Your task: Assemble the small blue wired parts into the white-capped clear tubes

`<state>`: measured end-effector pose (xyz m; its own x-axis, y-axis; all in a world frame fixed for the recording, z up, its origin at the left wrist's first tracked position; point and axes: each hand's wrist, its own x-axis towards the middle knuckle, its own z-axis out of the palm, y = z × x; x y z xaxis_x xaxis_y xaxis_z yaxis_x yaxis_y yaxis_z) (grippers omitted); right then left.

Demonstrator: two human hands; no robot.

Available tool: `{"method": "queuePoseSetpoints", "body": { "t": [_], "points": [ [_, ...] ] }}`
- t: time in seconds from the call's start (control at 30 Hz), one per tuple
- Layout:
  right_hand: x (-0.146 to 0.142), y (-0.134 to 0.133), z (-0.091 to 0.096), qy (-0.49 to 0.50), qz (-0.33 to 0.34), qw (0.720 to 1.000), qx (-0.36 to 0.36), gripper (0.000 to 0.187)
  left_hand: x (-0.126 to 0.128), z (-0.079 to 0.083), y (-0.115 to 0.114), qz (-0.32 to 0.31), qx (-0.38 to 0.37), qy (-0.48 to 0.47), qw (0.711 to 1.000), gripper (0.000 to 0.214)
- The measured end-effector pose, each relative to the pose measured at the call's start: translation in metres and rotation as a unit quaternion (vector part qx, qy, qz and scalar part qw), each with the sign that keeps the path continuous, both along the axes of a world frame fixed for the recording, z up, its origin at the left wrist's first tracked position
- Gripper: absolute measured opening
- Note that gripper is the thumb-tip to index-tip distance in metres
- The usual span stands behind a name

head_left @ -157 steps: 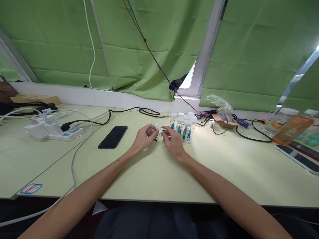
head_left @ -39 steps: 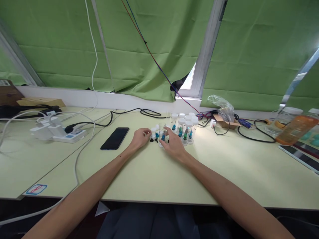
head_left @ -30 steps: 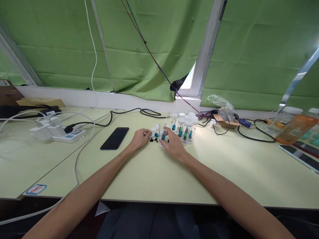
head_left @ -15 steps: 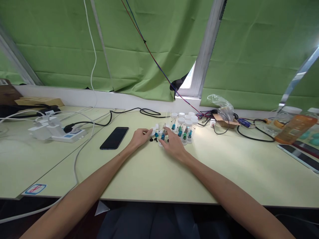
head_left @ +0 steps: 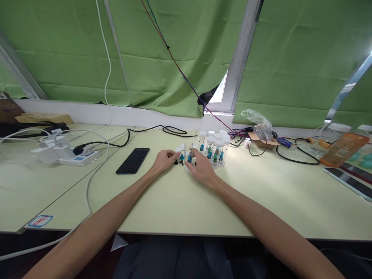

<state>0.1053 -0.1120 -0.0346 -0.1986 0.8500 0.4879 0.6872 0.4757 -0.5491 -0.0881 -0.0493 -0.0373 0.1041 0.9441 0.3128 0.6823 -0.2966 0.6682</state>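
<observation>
My right hand (head_left: 202,166) curls its thumb and fingers round a clear tube (head_left: 188,166), which stands upright on the table without a cap showing. Inside the tube is a small blue piece (head_left: 189,159) with a thin wire. My left hand (head_left: 165,159) is just left of it, fingers drawn together beside a white cap (head_left: 178,149); anything between its fingertips is too small to make out. Small black parts (head_left: 176,163) and another blue piece (head_left: 181,157) lie between the hands. Several white-capped tubes (head_left: 218,143) with blue and green pieces inside stand beyond my right hand.
A black phone (head_left: 133,161) lies left of my left hand. Further left are a white power strip (head_left: 84,158) and cables. At the right are a cardboard box (head_left: 263,142) with a plastic bag, an orange bottle (head_left: 344,151) and a white-edged phone (head_left: 347,182).
My left fingertips have shifted slightly, and the white cap beside them now shows a little behind them. My right hand stays round the tube.
</observation>
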Motion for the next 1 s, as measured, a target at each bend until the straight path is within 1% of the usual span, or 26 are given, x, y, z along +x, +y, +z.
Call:
{"method": "queuePoseSetpoints", "body": {
  "t": [0.13,0.33,0.6,0.87,1.0],
  "points": [
    [0.0002,0.0007,-0.0006,-0.001,-0.001,1.0,0.0,0.051,0.0007,-0.0004,0.0015,-0.002,0.012,0.005,1.0,0.053],
    [0.0005,0.0015,-0.0017,-0.002,-0.001,1.0,0.001,0.05,0.0006,0.0011,0.0026,-0.005,-0.006,0.008,1.0,0.054],
    [0.0002,0.0007,-0.0007,0.002,-0.001,1.0,-0.001,0.05,0.0002,0.0021,0.0025,-0.021,0.008,0.003,1.0,0.056],
    [0.0007,0.0007,-0.0008,0.004,-0.001,1.0,0.001,0.049,-0.0023,-0.004,0.0082,-0.025,0.0,-0.026,0.999,0.056],
    [0.0004,-0.0004,0.0003,0.001,-0.002,1.0,0.0,0.049,-0.0015,-0.0045,0.0072,0.004,-0.004,-0.071,0.997,0.054]
  ]
}}
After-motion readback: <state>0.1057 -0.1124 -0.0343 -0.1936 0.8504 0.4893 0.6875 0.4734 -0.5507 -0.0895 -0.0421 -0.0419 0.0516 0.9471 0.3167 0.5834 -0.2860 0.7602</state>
